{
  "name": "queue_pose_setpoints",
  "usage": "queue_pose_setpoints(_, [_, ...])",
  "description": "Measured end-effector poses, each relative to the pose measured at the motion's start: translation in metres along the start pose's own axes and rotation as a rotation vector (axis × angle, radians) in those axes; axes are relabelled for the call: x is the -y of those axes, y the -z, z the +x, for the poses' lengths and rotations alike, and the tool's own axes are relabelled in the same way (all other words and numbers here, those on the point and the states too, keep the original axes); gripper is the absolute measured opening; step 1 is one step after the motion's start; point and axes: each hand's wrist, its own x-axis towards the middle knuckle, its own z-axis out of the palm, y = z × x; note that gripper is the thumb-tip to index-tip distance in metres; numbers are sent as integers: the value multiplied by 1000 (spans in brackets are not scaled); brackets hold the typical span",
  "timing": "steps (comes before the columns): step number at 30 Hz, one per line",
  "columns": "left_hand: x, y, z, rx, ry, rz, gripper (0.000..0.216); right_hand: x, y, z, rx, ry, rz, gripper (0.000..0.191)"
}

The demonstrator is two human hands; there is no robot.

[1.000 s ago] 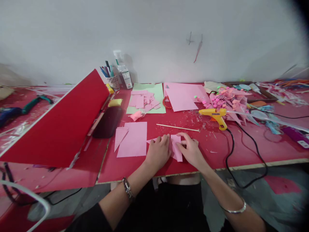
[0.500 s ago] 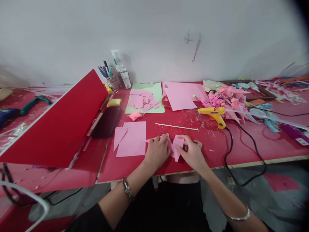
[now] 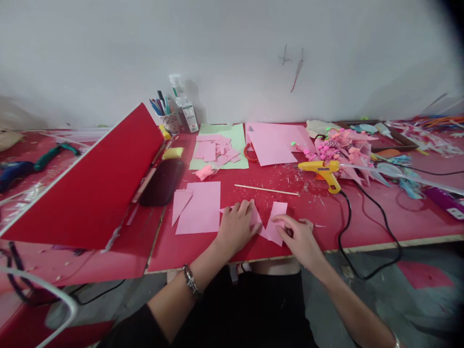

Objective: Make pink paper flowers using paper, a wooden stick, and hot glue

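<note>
Two hands on paper | left hand: fingers bunched over folded pink paper, thumb apart, grip cannot be told | right hand: index finger and thumb laid slightly apart on pink strip, clamping cannot be told | both papers placed near front edge of red tabletop, thin stick beyond.

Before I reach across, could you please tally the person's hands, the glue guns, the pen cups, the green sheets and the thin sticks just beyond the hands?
Hands: 2 (left hand, right hand)
Glue gun: 1
Pen cup: 1
Green sheet: 1
Thin stick: 1
Total: 6
</note>
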Motion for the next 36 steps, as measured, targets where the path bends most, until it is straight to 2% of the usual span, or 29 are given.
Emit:
queue_pose_setpoints(6, [1,-1,-2,3,-14,-50,66,-17,11,-12,-51,-28,-52,22])
queue_pose_setpoints(10, [3,1,0,6,-16,-123,67,-18,15,-11,-101,50,67,20])
queue_pose_setpoints(12, [3,6,1,-14,-11,-217,62,-10,14,-7,-121,111,129,19])
queue_pose_setpoints(16, [2,25,5,-60,-43,-499,32,16,8,7,-218,193,205,15])
queue_pose_setpoints(19, [7,34,9,-33,-57,-657,30,30,3,19,-254,226,284,15])
queue_pose_setpoints(22, [29,39,19,-19,13,-743,30,32,-2,30,-285,206,369,26])
queue_pose_setpoints(24, [53,43,31,-42,89,-667,31,29,-7,33,-266,190,369,40])
queue_pose_setpoints(26, [82,46,48,-88,185,-487,29,25,-13,33,-188,202,245,48])
queue_pose_setpoints(28, [109,46,68,-122,251,-423,26,23,-21,30,-111,212,48,53])
queue_pose_setpoints(31, [143,41,96,-146,346,-353,25,22,-31,25,-94,179,-124,59])
queue_pose_setpoints(33, [156,34,112,-160,409,-311,25,24,-34,23,-89,160,-146,58])
queue_pose_setpoints(36, [164,27,126,-184,467,-273,26,27,-34,22,-60,165,-132,54])
